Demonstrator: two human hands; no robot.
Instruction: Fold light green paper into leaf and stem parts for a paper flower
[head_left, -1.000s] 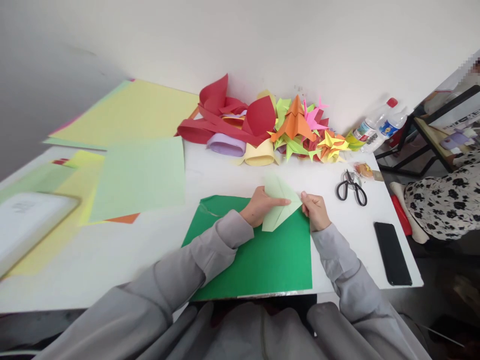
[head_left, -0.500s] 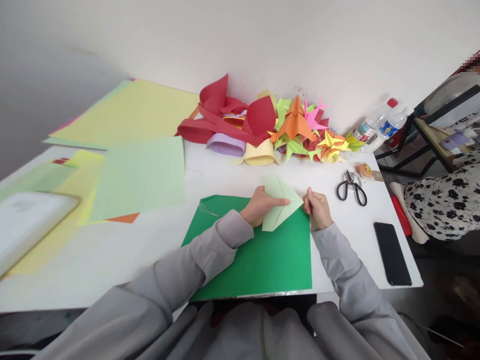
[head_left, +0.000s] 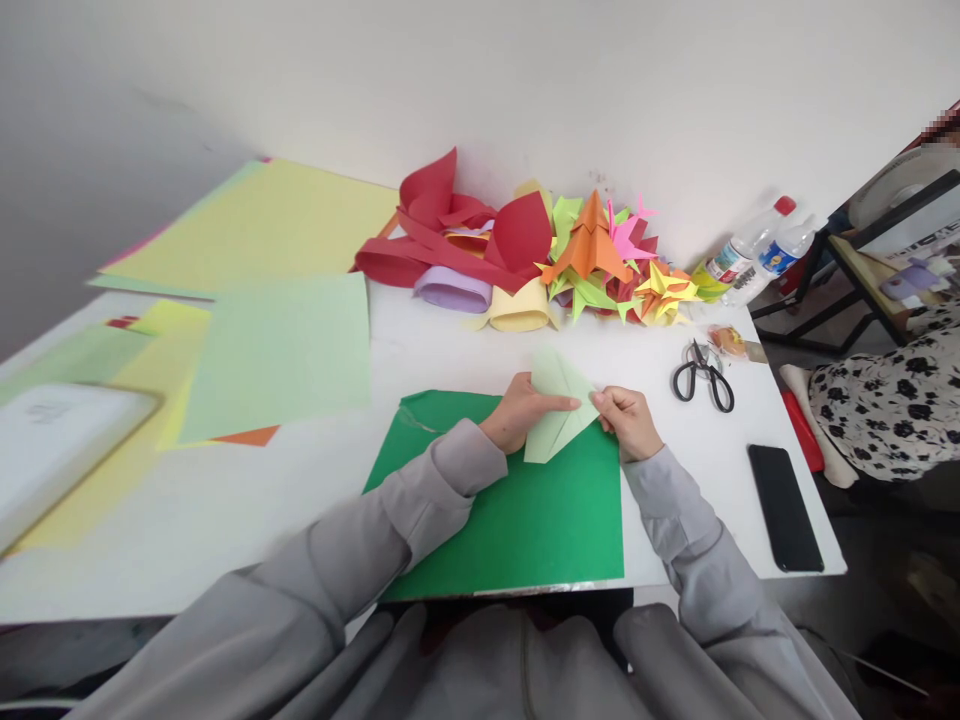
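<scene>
A pale green folded paper [head_left: 553, 425] lies on the top edge of a dark green sheet [head_left: 517, 520] on the white table [head_left: 315, 500]. My left hand [head_left: 517, 408] presses on the fold, index finger stretched across it. My right hand [head_left: 626, 420] pinches the paper's right tip with closed fingers. Both arms wear grey sleeves.
A pile of coloured origami figures and rolled paper [head_left: 525, 255] sits at the wall. Black scissors [head_left: 703, 375] and a black phone [head_left: 784, 505] lie to the right, with bottles [head_left: 750, 250] behind them. Large pale sheets [head_left: 277, 350] cover the left. A person in patterned cloth [head_left: 892, 400] sits at the right.
My right hand has slid a little left along the paper's right tip and now pinches it. The left hand has stayed in place.
</scene>
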